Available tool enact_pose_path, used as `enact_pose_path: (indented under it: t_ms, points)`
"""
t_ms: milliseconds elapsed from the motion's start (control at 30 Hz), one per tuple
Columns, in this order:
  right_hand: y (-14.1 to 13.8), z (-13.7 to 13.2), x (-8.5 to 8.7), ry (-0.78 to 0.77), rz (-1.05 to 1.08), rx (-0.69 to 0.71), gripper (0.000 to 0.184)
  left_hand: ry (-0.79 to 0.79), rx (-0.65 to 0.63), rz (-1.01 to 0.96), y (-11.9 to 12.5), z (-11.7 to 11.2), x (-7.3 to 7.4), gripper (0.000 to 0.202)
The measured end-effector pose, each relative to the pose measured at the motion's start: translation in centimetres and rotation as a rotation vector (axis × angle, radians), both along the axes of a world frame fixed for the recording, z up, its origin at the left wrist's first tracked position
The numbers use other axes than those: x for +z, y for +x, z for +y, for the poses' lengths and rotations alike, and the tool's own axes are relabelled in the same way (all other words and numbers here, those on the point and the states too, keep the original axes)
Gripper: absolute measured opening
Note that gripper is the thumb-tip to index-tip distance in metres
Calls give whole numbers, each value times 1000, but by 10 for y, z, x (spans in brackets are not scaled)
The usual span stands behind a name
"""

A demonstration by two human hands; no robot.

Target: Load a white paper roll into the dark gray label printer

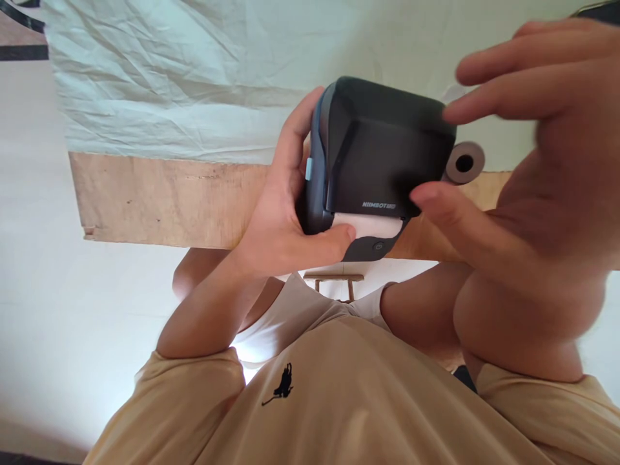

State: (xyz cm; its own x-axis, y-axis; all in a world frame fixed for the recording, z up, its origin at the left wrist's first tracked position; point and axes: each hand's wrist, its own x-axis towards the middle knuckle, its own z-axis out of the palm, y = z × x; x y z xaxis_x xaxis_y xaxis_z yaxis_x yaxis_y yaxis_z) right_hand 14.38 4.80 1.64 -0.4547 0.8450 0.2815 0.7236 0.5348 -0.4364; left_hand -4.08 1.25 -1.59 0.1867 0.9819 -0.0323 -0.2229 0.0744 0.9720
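Observation:
A black label printer (387,152) marked NIIMBOT is held up over the table edge, its dark lid closed. My left hand (295,200) grips its left side, fingers wrapped behind it and thumb pressing on the white label paper (371,225) that shows at the front slot. Beside that paper sits a round power button (378,246). My right hand (523,129) is at the printer's right side, thumb and fingers apart, with the tips near or just touching the lid's edge. Partly behind the printer, a small paper roll (465,163) with a dark core rests on the table.
A pale green cloth (169,77) covers most of the wooden table (159,200), leaving a bare strip along the near edge. Part of a dark object (600,11) shows at the top right corner. Below the table is a small wooden stool (334,278).

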Motion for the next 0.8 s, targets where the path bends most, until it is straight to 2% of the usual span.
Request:
enact_pose_path:
  t_ms: [67,100,200,267,433,567,733,800]
  points:
    - [-2,-1,0,-14,-25,102,42,-62,47,-86,2,0,2,60]
    - [-2,-1,-1,-26,-37,108,43,-89,67,-101,3,0,2,53]
    - [-1,-3,-2,-88,-69,50,47,-95,78,-91,3,-1,3,32]
    - [0,-3,-2,-122,-93,19,48,-88,53,-89,2,0,2,27]
    - [0,-2,-4,-134,-91,28,50,-106,51,-26,1,1,-2,29]
    - [-2,-2,-4,-130,-116,19,50,-63,97,-78,3,1,-6,29]
    - [-1,0,-4,-144,-131,16,50,-118,58,-33,1,0,-1,29]
    - [0,1,-6,-126,-141,16,50,-119,65,-85,1,0,0,31]
